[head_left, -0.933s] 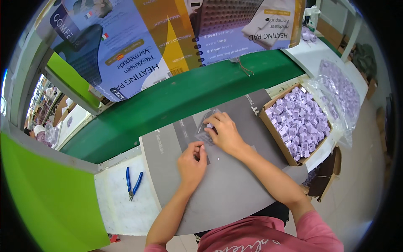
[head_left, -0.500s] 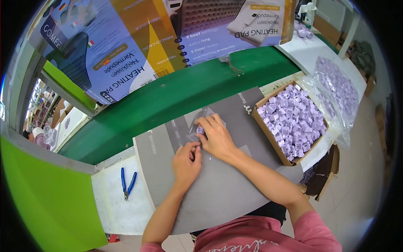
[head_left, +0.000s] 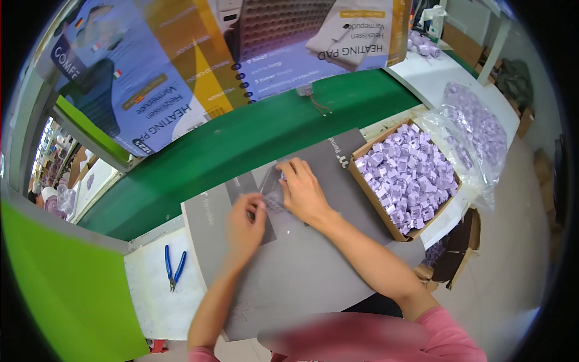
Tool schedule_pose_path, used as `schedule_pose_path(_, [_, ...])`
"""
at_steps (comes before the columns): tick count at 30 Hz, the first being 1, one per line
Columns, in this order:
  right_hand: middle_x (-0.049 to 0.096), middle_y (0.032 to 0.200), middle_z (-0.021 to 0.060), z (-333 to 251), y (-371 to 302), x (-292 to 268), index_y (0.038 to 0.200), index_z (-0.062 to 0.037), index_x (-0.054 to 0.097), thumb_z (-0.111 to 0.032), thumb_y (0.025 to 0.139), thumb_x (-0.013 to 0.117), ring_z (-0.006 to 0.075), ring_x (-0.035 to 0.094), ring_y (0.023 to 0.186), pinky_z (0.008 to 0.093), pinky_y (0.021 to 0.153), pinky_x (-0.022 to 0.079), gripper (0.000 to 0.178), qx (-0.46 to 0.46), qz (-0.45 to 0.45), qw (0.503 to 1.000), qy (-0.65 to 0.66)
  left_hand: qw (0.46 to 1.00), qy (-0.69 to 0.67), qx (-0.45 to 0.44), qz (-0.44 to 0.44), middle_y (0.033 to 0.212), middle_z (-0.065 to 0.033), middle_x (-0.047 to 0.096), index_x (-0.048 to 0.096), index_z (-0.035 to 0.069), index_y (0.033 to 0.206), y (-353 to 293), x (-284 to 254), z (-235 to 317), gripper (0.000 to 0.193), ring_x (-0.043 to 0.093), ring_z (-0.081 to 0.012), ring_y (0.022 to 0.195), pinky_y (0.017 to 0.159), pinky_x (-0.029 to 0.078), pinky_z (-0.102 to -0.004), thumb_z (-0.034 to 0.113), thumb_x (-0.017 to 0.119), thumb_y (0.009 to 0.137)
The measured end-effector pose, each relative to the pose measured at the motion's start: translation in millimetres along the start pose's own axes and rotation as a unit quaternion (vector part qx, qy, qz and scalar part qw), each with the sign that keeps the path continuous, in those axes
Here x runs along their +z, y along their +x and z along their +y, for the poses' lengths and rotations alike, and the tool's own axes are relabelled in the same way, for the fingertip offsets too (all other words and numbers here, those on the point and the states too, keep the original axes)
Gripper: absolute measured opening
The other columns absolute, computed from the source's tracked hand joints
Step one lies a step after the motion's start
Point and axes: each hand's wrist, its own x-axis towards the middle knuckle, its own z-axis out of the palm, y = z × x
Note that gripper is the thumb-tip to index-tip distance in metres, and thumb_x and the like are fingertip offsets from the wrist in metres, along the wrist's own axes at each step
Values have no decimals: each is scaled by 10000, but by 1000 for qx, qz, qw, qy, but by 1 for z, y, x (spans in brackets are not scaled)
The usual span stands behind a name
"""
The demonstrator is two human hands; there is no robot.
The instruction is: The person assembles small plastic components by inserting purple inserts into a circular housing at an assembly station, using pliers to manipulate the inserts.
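Observation:
My right hand (head_left: 305,192) is bent over a clear plastic piece (head_left: 271,194) on the grey printed board (head_left: 319,265). A small lilac plastic part (head_left: 283,175) shows between its thumb and fingers. Just left of the clear piece is my left hand (head_left: 246,224), slightly blurred, with thumb and fingers curled together. Whatever those fingertips may pinch is too small to make out. To the right, a cardboard box (head_left: 379,204) is filled with many similar lilac parts (head_left: 410,175).
Blue-handled cutters (head_left: 174,268) lie on the white bench at left. Behind the board runs a green surface (head_left: 241,139) with a small wired component (head_left: 306,90). A large printed carton sheet (head_left: 211,66) hangs above. Clear bags of lilac parts (head_left: 473,130) lie far right.
My left hand has drawn away from the right hand, toward the left. The right hand remains over the clear piece. The whole view has shifted slightly.

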Motion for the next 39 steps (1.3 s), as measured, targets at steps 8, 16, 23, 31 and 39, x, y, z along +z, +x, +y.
schedule_pose_path(8, [549,1017,164,8,0,6,1023,3,589,-26,775,710,336,535,970,429,844,480,277,-36,-19,998,-45,912,333,236,-46,1175,-135,619,568,44,1201,151,29,-14,391,595,-305,1112,838,535,-434,59,629,815])
schedule_pose_path(16, [549,1041,159,13,-2,21,1018,7,592,33,650,692,309,519,1013,386,844,448,382,-59,-16,994,-88,801,431,415,-21,1383,-167,496,262,152,1518,310,126,-26,925,530,-368,1225,929,506,-500,115,787,757])
schedule_pose_path(23, [542,1070,160,4,1,15,1076,34,584,56,666,676,304,523,999,367,857,467,420,-32,-36,995,-91,850,353,331,-209,1322,-198,562,423,239,1429,361,151,-36,786,589,-408,1165,944,503,-495,136,821,759])
schedule_pose_path(31, [513,1107,202,-2,7,17,1203,60,531,84,764,567,356,527,1000,429,874,480,441,3,37,998,49,886,349,300,-48,938,-170,695,623,91,1141,265,50,18,368,671,-396,931,754,519,-480,345,697,885])
schedule_pose_path(39, [592,1002,173,10,19,-10,1045,-3,608,38,776,597,373,595,940,446,807,511,272,41,80,990,112,889,441,125,3,1052,-142,572,613,103,1027,22,-77,55,342,652,-358,723,601,520,-450,375,731,855])
